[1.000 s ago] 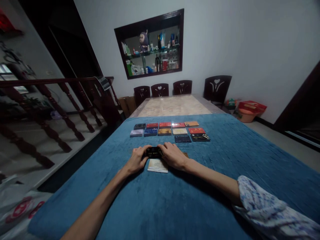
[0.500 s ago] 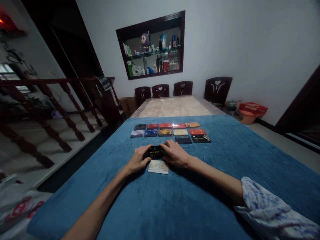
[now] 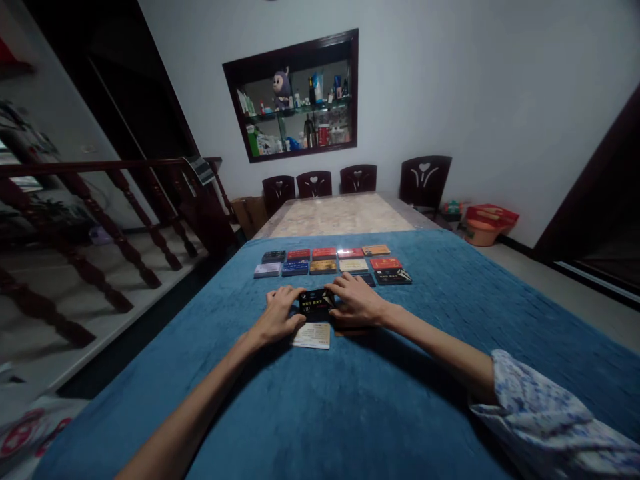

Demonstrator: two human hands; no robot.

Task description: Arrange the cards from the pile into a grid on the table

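Between my two hands is a black VIP card (image 3: 317, 304) with yellow lettering, possibly the top of a stack. My left hand (image 3: 281, 313) grips its left side, thumb toward me, and my right hand (image 3: 359, 300) grips its right side. Just in front of the black card lies a cream card (image 3: 311, 335) with printed text. A brown-edged card (image 3: 353, 331) shows partly beneath my right hand. Farther off are rows of card stacks, among them a blue stack (image 3: 295, 267), a gold stack (image 3: 323, 267) and a black stack (image 3: 394, 276). A dark blue card stack (image 3: 369, 279) is partly hidden by my right hand.
A blue cloth (image 3: 310, 413) covers the near part of the table, and its marble top (image 3: 345, 213) shows beyond. Dark chairs (image 3: 425, 180) stand at the far end. A wooden railing (image 3: 120, 243) runs along the left, with a plastic bag (image 3: 37, 427) low in that corner.
The view has swung slightly to the right. My right hand sits a little farther over the dark blue stack, and a brown-edged card now shows below it. Both hands still grip the black card.
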